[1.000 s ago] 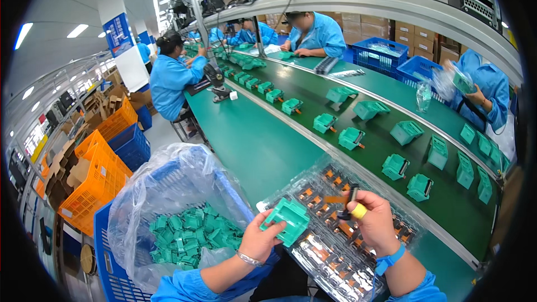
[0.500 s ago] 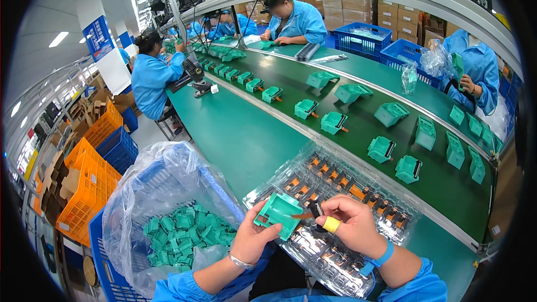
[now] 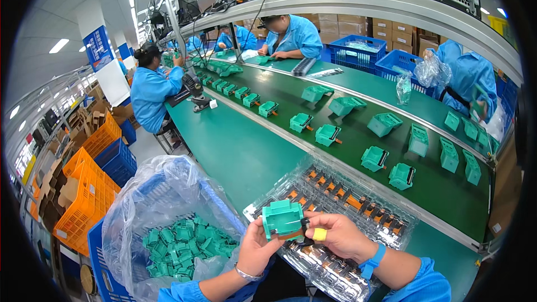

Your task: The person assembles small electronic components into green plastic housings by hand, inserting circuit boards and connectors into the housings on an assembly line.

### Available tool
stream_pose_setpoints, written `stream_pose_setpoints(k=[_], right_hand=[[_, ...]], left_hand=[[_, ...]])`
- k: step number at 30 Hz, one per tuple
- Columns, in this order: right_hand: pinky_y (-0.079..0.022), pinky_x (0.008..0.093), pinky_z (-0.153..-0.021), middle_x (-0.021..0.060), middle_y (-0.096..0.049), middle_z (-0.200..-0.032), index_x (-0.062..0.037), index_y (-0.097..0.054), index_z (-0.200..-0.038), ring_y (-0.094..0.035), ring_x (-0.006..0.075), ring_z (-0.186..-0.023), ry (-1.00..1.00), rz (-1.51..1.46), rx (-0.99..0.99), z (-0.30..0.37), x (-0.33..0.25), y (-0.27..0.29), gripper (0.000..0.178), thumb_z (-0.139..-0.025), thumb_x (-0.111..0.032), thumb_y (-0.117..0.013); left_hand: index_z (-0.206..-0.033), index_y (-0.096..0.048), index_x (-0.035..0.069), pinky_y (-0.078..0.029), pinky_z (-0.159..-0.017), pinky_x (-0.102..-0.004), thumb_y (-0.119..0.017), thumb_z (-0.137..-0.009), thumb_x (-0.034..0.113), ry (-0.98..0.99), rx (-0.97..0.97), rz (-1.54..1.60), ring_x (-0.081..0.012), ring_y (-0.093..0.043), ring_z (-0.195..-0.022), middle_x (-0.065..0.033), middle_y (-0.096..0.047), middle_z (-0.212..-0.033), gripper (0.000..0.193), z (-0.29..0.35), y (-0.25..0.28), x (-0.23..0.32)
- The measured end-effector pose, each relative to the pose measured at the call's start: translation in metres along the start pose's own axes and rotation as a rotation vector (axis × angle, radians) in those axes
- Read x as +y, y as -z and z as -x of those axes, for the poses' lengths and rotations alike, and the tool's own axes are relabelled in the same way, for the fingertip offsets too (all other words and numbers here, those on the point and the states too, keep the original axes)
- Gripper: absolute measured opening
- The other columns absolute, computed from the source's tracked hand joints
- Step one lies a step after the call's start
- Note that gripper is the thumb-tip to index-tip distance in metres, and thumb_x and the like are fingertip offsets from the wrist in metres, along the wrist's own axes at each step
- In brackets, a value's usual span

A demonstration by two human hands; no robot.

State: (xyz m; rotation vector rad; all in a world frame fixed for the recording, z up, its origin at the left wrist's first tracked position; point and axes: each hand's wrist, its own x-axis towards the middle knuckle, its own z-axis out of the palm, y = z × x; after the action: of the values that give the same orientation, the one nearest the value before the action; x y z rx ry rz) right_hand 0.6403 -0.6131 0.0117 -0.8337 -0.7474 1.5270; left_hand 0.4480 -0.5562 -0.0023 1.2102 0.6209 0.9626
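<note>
I have the left hand (image 3: 255, 253) closed on one green plastic housing (image 3: 282, 216), the right hand (image 3: 341, 237) pinching one black component (image 3: 305, 225) beside it, above one clear tray (image 3: 340, 281).

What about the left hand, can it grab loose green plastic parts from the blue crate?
Probably not: the left hand holds a green boxy plastic housing, though the clear plastic bag of parts gapes open.
</note>
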Motion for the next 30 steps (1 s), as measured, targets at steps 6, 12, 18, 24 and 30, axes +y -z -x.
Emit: stream_pose_setpoints(k=[6, 12, 18, 24, 30], right_hand=[[-0.043, 0.0278, -0.09, 0.0133, -0.05, -0.125, 0.002, -0.064, -0.093, -0.052, 0.0163, -0.105, -0.005, 0.111, -0.044, 0.01, -0.022, 0.013, 0.013, -0.08, 0.001, -0.064], [-0.04, 0.0291, -0.094, 0.014, -0.047, -0.128, 0.0013, -0.064, -0.099, -0.052, 0.0154, -0.107, -0.012, 0.309, -0.112, 0.015, -0.034, 0.01, 0.019, -0.082, -0.008, -0.065], [-0.046, 0.0246, -0.081, 0.0058, -0.058, -0.097, 0.0007, -0.061, -0.094, -0.057, 0.0116, -0.089, 0.389, 0.253, 0.2, 0.021, -0.032, 0.01, 0.015, -0.08, 0.002, -0.065], [-0.049, 0.0222, -0.062, 0.0045, -0.057, -0.085, 0.0022, -0.062, -0.091, -0.057, 0.008, -0.073, 0.574, 0.626, 0.243, 0.028, -0.028, -0.003, 0.015, -0.078, -0.001, -0.068], [-0.045, 0.0232, -0.053, 0.0053, -0.056, -0.073, 0.0, -0.062, -0.088, -0.054, 0.0105, -0.06, 0.608, 0.981, 0.256, 0.031, -0.026, -0.005, 0.016, -0.076, -0.007, -0.07]], left_hand=[[-0.123, -0.038, 0.001, -0.045, -0.089, -0.0334, -0.059, -0.087, 0.009, 0.195, -0.068, 0.267, -0.0203, -0.052, -0.107, -0.0123, -0.052, -0.117, 0.043, -0.002, 0.002, 0.023], [-0.116, -0.046, 0.003, -0.049, -0.085, -0.0354, -0.058, -0.088, 0.009, 0.384, -0.286, -0.078, -0.0204, -0.058, -0.097, -0.0104, -0.056, -0.111, 0.031, -0.007, 0.027, 0.014], [-0.118, -0.043, 0.003, -0.045, -0.095, -0.0473, -0.055, -0.088, 0.005, 0.511, -0.206, 0.281, -0.0306, -0.054, -0.111, -0.0155, -0.052, -0.12, 0.032, -0.013, 0.017, 0.015], [-0.109, -0.041, 0.001, -0.05, -0.09, -0.0431, -0.06, -0.083, -0.001, 0.26, 0.04, 0.281, -0.0267, -0.056, -0.106, -0.0145, -0.053, -0.115, 0.033, -0.005, 0.0, 0.014], [-0.104, -0.045, 0.001, -0.049, -0.088, -0.0352, -0.066, -0.078, -0.004, 0.037, 0.007, 0.07, -0.0195, -0.055, -0.105, -0.0107, -0.054, -0.111, 0.034, 0.003, 0.0, -0.01]])
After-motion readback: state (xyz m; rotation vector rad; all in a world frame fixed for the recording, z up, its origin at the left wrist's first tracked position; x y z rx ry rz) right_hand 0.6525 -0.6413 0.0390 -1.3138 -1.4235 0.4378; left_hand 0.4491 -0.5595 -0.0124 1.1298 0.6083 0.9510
